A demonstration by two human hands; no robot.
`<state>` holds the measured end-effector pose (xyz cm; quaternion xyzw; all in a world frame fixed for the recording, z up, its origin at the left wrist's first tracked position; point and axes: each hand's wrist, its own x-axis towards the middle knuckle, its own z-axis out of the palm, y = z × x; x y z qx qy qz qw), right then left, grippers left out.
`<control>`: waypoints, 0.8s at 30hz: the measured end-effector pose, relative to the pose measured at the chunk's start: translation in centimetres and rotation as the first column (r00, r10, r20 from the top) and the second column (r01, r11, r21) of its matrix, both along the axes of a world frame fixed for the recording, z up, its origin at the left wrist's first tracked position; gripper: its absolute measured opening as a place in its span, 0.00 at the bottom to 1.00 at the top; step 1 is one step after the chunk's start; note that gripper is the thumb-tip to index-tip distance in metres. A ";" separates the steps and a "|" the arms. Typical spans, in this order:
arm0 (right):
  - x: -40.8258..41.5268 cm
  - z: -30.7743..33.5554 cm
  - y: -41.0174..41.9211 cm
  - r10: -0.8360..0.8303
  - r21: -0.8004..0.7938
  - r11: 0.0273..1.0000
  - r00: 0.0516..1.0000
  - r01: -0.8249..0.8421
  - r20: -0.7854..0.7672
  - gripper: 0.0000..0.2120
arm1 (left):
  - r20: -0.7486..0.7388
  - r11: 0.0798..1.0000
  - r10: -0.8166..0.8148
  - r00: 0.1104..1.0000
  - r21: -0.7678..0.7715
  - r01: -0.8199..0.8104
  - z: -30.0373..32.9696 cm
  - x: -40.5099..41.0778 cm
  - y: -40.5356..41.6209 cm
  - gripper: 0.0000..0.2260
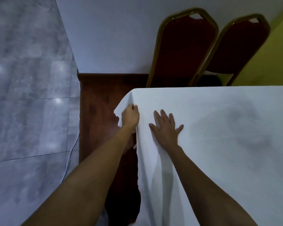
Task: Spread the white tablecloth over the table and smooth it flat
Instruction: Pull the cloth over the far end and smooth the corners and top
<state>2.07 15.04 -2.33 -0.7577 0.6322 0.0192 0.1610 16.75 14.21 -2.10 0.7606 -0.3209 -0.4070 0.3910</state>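
Note:
The white tablecloth (219,136) covers the table top from its left edge out to the right of the view, and a flap hangs over the left side. My left hand (130,117) is closed on the cloth's hanging corner just past the table's far left corner. My right hand (166,128) lies flat, fingers spread, pressing on the cloth near that same edge. A long fold runs down the cloth below my right wrist. The table itself is hidden under the cloth.
Two red padded chairs with gold frames, the left chair (183,51) and the right chair (235,49), stand behind the table's far edge against a pale wall. Dark brown floor (96,111) lies left of the table. A grey mottled sheet (31,95) covers the floor further left.

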 end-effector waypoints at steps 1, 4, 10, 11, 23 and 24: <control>0.9 -0.1 -1.2 -0.043 0.000 0.999 0.999 0.043 0.020 0.28 | -0.020 1.000 0.007 1.000 0.009 -0.006 -0.1 0.7 -1.3 0.17; 2.7 -0.3 -3.8 -0.101 -0.010 0.995 0.994 0.101 0.029 0.30 | -0.064 0.999 -0.007 0.998 0.048 0.010 -0.4 2.0 -4.3 0.18; 3.9 -1.3 -3.9 -0.173 -0.202 0.953 0.955 0.223 0.240 0.14 | -0.213 0.987 0.159 0.964 -0.004 -0.164 -1.7 2.2 -5.0 0.15; 4.3 -1.6 -3.7 -0.159 -0.254 0.941 0.954 0.225 0.256 0.11 | -0.223 0.981 0.191 0.956 0.003 -0.195 -1.6 2.2 -4.9 0.15; 7.3 -2.1 -3.5 -0.058 -0.422 0.893 0.969 0.159 0.242 0.03 | -0.163 0.908 0.418 0.893 0.042 -0.417 0.1 2.7 -4.1 0.12; 7.6 -1.9 -3.3 -0.045 -0.422 0.892 0.962 0.161 0.270 0.04 | -0.140 0.911 0.410 0.901 0.024 -0.411 0.2 3.1 -3.7 0.11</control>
